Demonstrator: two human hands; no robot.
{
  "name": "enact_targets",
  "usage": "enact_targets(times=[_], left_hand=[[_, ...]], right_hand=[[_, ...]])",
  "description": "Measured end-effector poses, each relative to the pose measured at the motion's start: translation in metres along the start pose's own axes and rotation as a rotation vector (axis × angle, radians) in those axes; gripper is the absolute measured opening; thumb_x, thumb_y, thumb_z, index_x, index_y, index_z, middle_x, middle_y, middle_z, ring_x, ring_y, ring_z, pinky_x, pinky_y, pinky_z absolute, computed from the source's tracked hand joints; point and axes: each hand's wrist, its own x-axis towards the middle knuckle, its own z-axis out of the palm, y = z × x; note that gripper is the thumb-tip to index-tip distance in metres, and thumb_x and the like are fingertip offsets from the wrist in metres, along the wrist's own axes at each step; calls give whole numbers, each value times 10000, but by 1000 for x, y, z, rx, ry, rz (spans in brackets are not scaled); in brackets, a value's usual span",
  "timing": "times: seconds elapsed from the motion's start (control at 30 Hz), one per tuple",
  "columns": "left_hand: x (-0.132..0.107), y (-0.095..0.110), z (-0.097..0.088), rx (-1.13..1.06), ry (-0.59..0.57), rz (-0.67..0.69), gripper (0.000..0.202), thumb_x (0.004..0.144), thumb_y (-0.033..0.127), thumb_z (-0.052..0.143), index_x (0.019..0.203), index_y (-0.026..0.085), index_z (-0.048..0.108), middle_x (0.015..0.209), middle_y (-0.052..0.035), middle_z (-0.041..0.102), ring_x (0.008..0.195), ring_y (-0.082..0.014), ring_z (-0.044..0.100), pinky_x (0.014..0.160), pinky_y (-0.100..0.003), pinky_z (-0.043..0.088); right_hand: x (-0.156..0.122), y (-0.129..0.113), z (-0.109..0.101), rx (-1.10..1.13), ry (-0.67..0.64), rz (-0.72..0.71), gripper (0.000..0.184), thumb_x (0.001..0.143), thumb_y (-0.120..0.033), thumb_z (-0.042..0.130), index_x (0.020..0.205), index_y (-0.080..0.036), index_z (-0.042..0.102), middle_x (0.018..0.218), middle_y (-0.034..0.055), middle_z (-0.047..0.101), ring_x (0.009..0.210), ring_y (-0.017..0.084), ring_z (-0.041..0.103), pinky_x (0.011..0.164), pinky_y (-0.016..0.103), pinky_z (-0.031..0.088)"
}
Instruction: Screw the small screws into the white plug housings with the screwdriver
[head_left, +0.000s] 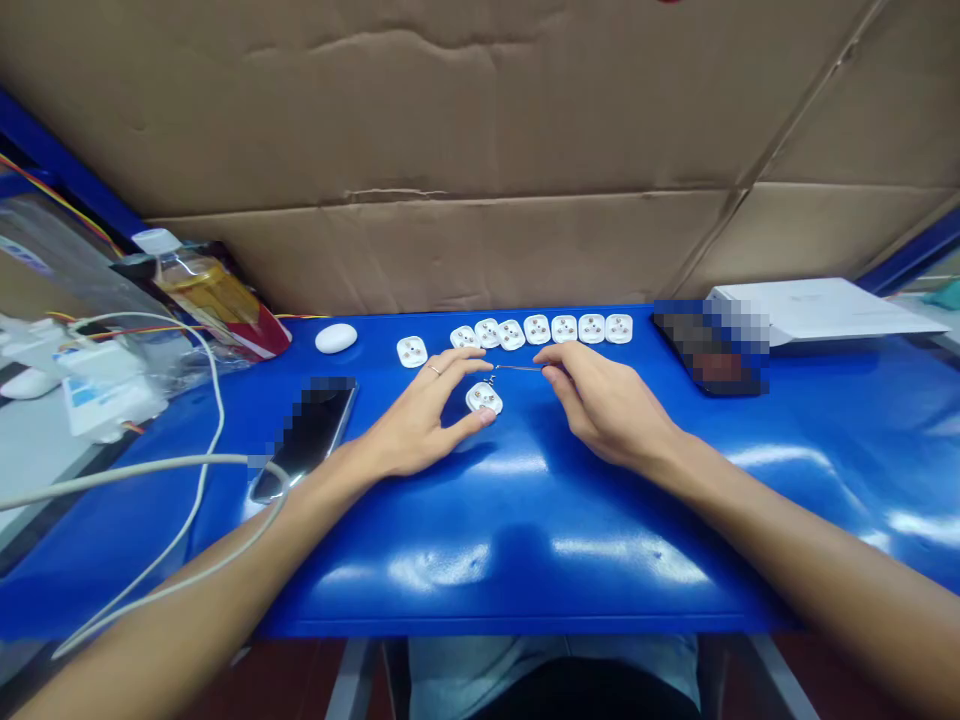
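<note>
Working at a blue table (525, 560) in the head view, the person has both hands close together over 1 white rounded-square part (484, 397) with small round metal-looking spots on its face. The left hand (435, 410) is partly open, its thumb on the part's near edge and its fingers reaching past the far side; I cannot tell whether those fingertips grip anything. The right hand (600, 400) is closed in a pinch, thumb against forefinger, on the end of a thin metal rod (519, 367) that points toward the left fingertips.

To do this well, I judge that the left thumb should press firmly enough to stop the part sliding on the glossy surface, while the right hand guides the rod lightly, near level, without scraping the metal spots. Small metal bits (490, 379) at the part's far edge look easy to knock away, so slow movements seem best.

The part lies between the 2 hands, touching the left thumb and apart from the right hand, nearer the body than the rod. Beyond the hands, 8 similar white parts (564, 329) stretch along the table's back, the leftmost set apart from the other 7.
</note>
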Motion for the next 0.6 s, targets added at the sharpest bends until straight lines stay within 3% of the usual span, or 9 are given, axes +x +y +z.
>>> enact_targets(times=[0.1,0.33,0.6], left_hand=[[2,1,-1,17,-41,15,457,1041,522,530,1406,254,597,1612,-93,472,1519,-324,383,1267,-538,320],[7,0,3,-36,-47,18,482,1063,496,492,1453,225,576,1526,-97,576,1449,-301,465,1243,-511,359],[8,2,3,-19,-64,11,451,1072,477,472,1418,219,602,1510,-101,583,1445,-305,461,1242,-515,349]], right_hand=[[0,0,1,20,-12,9,238,1086,-263,422,1237,-196,593,1178,117,745,1023,257,726,816,359,563],[0,-4,-1,19,-6,0,248,1090,-267,417,1246,-189,593,1180,121,746,1034,264,724,825,360,564],[0,-4,-3,-6,-10,24,245,1079,-255,435,1251,-176,590,1176,119,746,988,261,727,815,363,562]])
